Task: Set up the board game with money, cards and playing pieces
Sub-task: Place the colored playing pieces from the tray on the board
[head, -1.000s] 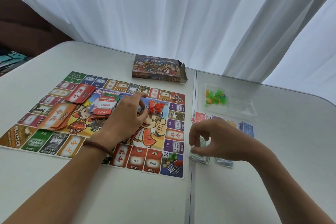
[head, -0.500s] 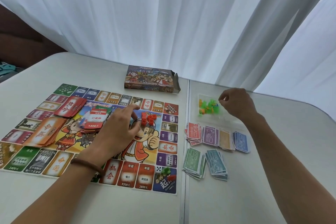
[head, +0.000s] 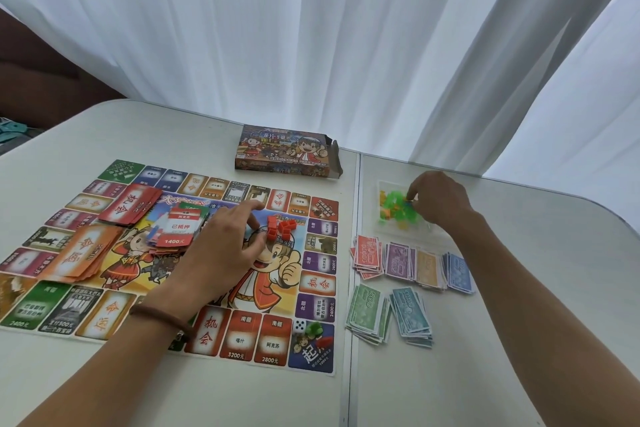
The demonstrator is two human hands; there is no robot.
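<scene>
Two hands, left hand (head: 221, 253) relaxed open on board (head: 311, 350), right hand (head: 440, 201) pinching green pieces (head: 394, 206).

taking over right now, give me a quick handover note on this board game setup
Left hand: open, resting on the board beside the red houses.
Right hand: fingers curled into the green pieces in the clear tray; whether it grips one is unclear.
Done: three card stacks on the board, six money stacks sorted to its right, die and green token on the start corner.
Left: probably moving the tray's pieces onto the board.
</scene>
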